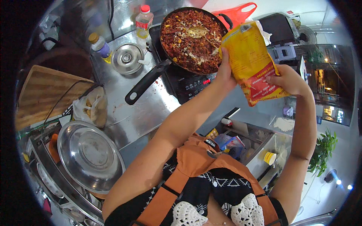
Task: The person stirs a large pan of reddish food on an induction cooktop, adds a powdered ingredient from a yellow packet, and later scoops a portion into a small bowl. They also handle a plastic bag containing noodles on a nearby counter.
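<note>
My left hand (pixel 227 69) grips the lower left side of a yellow and red plastic packet (pixel 247 60) that bears printing. My right hand (pixel 287 80) pinches the packet's right side. The packet is tilted beside a black frying pan (pixel 182 36), its left edge overlapping the pan's rim. Dark red, chopped or ground food (pixel 176 31) fills the pan, with pale powder or grains (pixel 198 31) scattered on top. A pale streak shows between the packet's left edge and the food. The pan sits on a black induction cooktop (pixel 188 86) with a lit red display.
The pan's long handle (pixel 148 82) juts toward the lower left. A steel lidded pot (pixel 127 58) and two bottles of yellow liquid (pixel 142 22) (pixel 101 48) stand left of the pan. A large steel basin (pixel 92 155) lies lower left. Behind the packet is a red plastic bag (pixel 236 12).
</note>
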The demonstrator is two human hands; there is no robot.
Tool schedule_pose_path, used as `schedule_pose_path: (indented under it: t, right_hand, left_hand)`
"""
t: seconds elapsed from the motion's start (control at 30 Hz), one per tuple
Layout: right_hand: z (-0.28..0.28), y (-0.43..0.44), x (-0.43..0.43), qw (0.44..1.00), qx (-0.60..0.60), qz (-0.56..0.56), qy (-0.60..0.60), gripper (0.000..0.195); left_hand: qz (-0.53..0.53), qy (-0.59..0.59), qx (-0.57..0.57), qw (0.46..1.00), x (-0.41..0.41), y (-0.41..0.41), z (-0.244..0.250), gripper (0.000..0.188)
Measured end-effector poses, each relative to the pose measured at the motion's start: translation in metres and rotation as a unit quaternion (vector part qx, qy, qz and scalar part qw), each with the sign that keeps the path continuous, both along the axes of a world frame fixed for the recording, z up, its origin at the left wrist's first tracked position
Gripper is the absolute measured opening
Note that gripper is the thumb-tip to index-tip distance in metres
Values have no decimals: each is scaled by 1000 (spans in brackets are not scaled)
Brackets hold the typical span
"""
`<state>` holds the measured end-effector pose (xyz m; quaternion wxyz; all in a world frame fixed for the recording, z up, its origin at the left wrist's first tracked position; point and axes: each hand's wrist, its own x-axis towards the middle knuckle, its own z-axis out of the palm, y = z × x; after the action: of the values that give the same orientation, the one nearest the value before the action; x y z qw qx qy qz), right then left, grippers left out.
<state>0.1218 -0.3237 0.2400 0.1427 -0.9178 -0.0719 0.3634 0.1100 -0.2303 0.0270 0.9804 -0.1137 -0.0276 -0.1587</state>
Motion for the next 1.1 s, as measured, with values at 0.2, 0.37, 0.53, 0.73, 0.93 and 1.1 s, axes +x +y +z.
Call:
schedule_pose_path:
  t: [0.2, 0.37, 0.53, 0.73, 0.93, 1.1]
  right_hand:
    - [13, 5, 9, 999, 28, -17, -21, 29]
    - [12, 8, 11, 996, 59, -73, -6, 30]
    - [10, -3, 5, 992, 55, -106, -27, 30]
    - [8, -16, -3, 996, 2, -92, -6, 29]
    - [-7, -23, -15, 994, 3, -107, 8, 28]
    - [-16, -24, -16, 995, 10, -91, 44, 28]
  left_hand:
    - [35, -40, 6, 999, 21, 7, 9, 77]
    - [48, -33, 49, 997, 29, 16, 14, 69]
    - [23, -34, 27, 999, 39, -2, 10, 68]
    - [-35, -24, 9, 999, 7, -14, 14, 75]
    - [-57, -16, 26, 998, 3, -33, -5, 78]
    - [-47, -4, 16, 999, -15, -28, -16, 80]
